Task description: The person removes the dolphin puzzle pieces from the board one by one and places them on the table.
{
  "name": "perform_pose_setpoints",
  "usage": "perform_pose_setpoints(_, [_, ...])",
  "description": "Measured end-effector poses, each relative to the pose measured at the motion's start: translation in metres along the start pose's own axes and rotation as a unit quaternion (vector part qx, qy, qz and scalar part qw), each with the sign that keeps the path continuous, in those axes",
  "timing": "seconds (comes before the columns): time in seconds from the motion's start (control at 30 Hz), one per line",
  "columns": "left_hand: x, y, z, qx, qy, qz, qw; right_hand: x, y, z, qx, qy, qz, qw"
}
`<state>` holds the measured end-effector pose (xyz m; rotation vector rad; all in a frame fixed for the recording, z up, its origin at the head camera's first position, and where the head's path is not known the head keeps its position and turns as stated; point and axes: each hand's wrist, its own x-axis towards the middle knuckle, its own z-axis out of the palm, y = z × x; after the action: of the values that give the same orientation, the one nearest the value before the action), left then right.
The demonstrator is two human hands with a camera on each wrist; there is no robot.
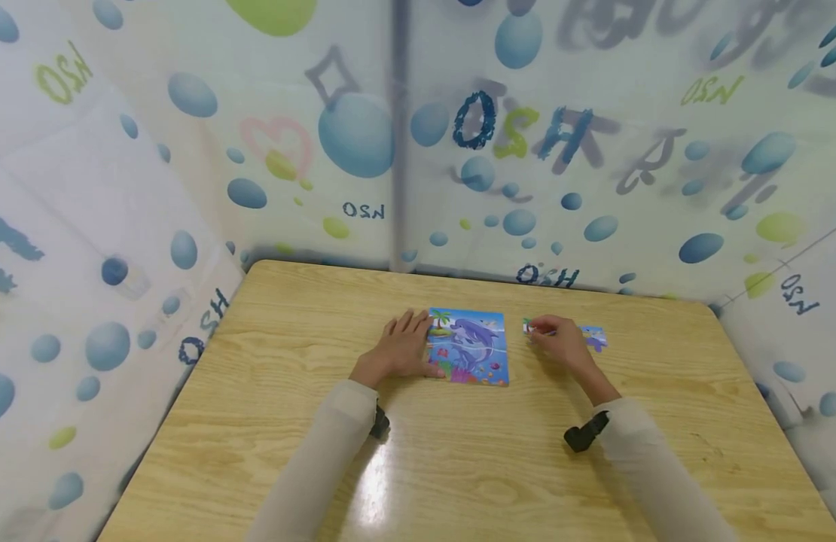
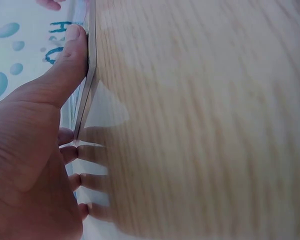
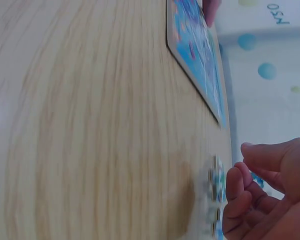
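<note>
A dolphin picture puzzle board point(image 1: 468, 348) lies flat on the table. My left hand point(image 1: 404, 348) rests along its left side, fingers spread and thumb by the near left corner; the left wrist view shows the thumb point(image 2: 75, 55) against the board's edge. To the right of the board, my right hand point(image 1: 560, 340) is over several puzzle pieces point(image 1: 594, 336), partly covering them. In the right wrist view its fingers are loosely bent, with a gap between thumb and forefinger and nothing seen held. The loose pieces point(image 3: 216, 187) lie beside those fingers.
The wooden table point(image 1: 479, 459) stands against a patterned curtain point(image 1: 309, 196) at the back, with similar cloth at both sides. Dark wrist cameras point(image 1: 586, 433) are worn at the cuffs of both pale sleeves.
</note>
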<state>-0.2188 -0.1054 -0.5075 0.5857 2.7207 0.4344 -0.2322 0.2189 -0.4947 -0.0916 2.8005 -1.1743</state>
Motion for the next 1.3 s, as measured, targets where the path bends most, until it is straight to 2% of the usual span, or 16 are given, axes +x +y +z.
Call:
perform_pose_setpoints(0.27, [0.001,0.000,-0.001,0.000,-0.007,-0.004,1.0000,0.001,-0.017,0.017,0.008,-0.027,-0.033,0.9990])
perform_pose_setpoints(0.63, [0.003,0.001,-0.001,0.002,-0.009,-0.007,0.9999,0.004,-0.039,0.040,0.009,-0.064,-0.042,0.9970])
perform_pose_setpoints(1.0, [0.002,0.002,-0.002,-0.003,-0.011,-0.004,0.9999,0.010,-0.064,0.062,-0.001,-0.144,-0.091,0.9854])
perform_pose_setpoints(1.17, [0.002,0.001,-0.002,0.004,-0.009,-0.003,0.9999,0.015,-0.073,0.071,-0.040,-0.173,-0.102,0.9788])
perform_pose_setpoints(1.3, [0.002,0.002,-0.003,0.003,-0.011,-0.005,0.9999,0.018,-0.079,0.075,-0.077,-0.181,-0.105,0.9748])
